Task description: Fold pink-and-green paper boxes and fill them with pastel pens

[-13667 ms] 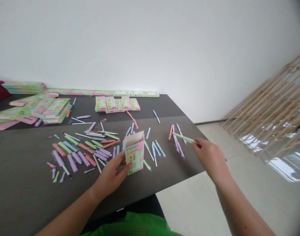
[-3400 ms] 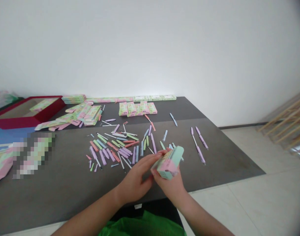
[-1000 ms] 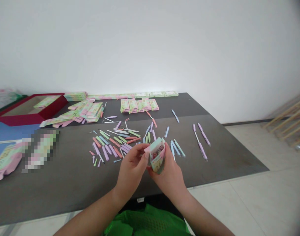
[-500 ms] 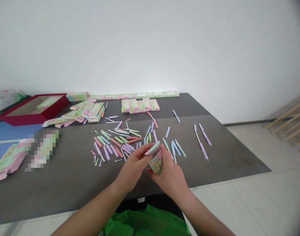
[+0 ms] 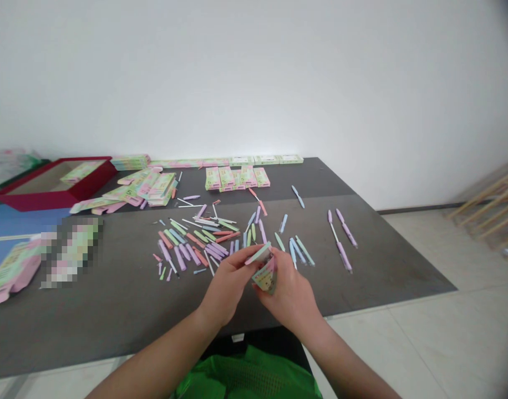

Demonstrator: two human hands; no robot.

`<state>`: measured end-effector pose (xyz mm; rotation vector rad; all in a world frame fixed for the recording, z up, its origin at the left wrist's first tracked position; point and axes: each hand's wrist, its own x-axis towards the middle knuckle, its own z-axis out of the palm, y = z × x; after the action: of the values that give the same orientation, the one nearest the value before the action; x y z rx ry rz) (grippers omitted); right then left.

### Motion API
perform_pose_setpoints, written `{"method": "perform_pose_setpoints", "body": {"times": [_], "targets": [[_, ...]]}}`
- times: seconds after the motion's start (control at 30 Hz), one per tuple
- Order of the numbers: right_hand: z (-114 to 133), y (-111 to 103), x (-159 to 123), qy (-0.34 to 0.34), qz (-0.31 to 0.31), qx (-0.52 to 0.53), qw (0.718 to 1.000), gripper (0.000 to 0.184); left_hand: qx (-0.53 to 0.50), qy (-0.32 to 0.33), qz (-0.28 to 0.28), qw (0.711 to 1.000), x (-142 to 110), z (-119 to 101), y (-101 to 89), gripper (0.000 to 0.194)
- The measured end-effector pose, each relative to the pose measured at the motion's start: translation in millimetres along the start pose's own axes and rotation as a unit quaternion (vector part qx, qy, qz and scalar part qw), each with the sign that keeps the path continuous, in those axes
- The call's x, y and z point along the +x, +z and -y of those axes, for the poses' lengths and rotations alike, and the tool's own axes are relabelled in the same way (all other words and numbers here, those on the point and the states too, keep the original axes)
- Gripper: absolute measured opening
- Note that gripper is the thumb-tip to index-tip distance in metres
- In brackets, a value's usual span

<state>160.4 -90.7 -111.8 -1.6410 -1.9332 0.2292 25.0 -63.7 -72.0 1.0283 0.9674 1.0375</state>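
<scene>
Between my two hands is a small printed cardboard box (image 5: 265, 278), pink, green and yellow, with a flap standing up at its top end. My left hand (image 5: 229, 285) pinches the flap side with thumb and fingers. Around the box's right side my right hand (image 5: 293, 288) is wrapped, thumb near the opening. What is inside the box is hidden. Just beyond my hands lies a spread of pen parts (image 5: 196, 238): purple, green, blue and red barrels, white refills and small tips. Blue pens (image 5: 299, 252) lie beside my right hand.
Purple pens (image 5: 341, 244) lie to the right. Filled-looking boxes (image 5: 237, 178) stand in the table's far middle, with flat cartons (image 5: 137, 191) piled left of them. A red tray (image 5: 58, 183) sits at the far left. Another carton (image 5: 21, 269) lies near left. The dark table (image 5: 387, 271) ends at right.
The box has tilted slightly in my hands, and my right fingers have shifted a little along its top. Both hands keep hold of it; the table's contents look unchanged.
</scene>
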Motion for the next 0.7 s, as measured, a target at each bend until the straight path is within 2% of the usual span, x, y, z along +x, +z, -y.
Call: {"method": "perform_pose_setpoints", "body": {"times": [0.1, 0.2, 0.33, 0.43, 0.5, 0.57, 0.7], "targets": [[1.8, -4.3, -0.2, 0.006, 0.008, 0.031, 0.999, 0.067, 0.058, 0.025, 0.02, 0.998, -3.4, -1.2, -1.5, 0.034], [2.8, -8.9, 0.0, 0.016, 0.019, 0.051, 0.998, 0.067, 0.071, 0.034, 0.038, 0.996, -5.5, -5.3, -2.1, 0.037], [1.8, -13.2, 2.3, 0.013, 0.036, 0.06, 0.997, 0.071, 0.116, 0.048, 0.037, 0.991, -3.1, -10.1, -2.4, 0.033], [2.1, -12.0, 2.4, 0.01, 0.032, 0.053, 0.998, 0.07, 0.186, 0.083, 0.037, 0.978, -2.2, -10.6, -4.3, 0.031], [3.5, -8.5, 0.2, 0.019, 0.024, 0.05, 0.998, 0.067, 0.263, 0.13, 0.026, 0.956, -3.8, -10.4, -5.8, 0.032], [5.3, -3.8, -3.5, 0.027, 0.013, 0.045, 0.999, 0.069, 0.35, 0.186, 0.027, 0.918, -6.8, -10.6, -6.6, 0.035], [6.9, 4.3, -9.6, 0.017, -0.006, 0.01, 1.0, 0.079, 0.464, 0.264, 0.065, 0.843, -12.1, -12.8, -6.6, 0.041]]}}
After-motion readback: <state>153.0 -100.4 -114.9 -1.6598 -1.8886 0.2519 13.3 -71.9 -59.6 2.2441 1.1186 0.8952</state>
